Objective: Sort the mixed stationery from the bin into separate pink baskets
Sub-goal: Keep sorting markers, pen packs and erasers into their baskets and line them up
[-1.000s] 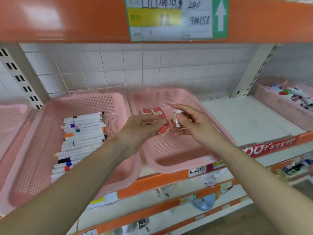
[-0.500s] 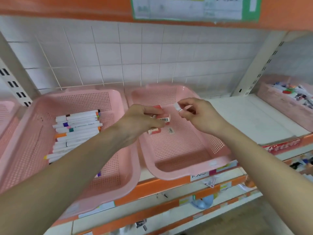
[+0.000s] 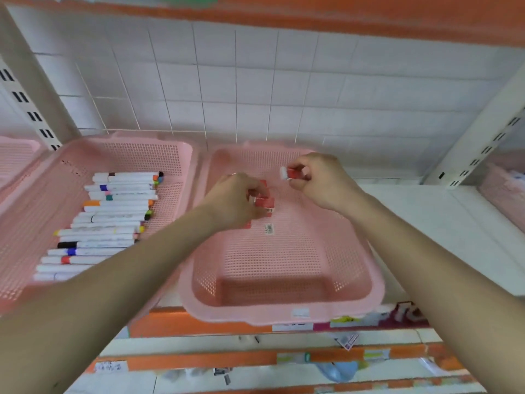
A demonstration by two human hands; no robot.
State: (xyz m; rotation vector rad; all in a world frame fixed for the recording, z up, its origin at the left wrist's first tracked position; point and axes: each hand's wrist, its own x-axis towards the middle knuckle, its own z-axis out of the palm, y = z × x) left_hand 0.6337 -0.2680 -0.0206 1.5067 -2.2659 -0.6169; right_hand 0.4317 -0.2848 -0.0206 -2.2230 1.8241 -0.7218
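At my far left the marker basket (image 3: 147,157) holds the markers (image 3: 113,211) in a row, each lying crosswise with its coloured cap toward the right. That sort looks settled, and I leave it alone.

My left hand (image 3: 233,200) reaches into the middle basket (image 3: 284,265), fingers curled down and pinching the red boxes (image 3: 264,202) that sit bunched toward the back half of the basket floor. I judge it is steadying or squaring up the little stack.

To the right and a little further back, my right hand (image 3: 324,180) hangs over the same basket with thumb and fingertips clamped on one small box (image 3: 292,173) – red body, white end. Its long axis runs left to right, white end pointing toward my left hand.

That is what the next move turns on, as I see it: the stack lies down and to the left of the held box, near but not touching, and the right hand is the one to carry it over.

Past the bare shelf board (image 3: 426,223), the bin (image 3: 502,191) sits at the right edge – too blurred for me to tell its contents.
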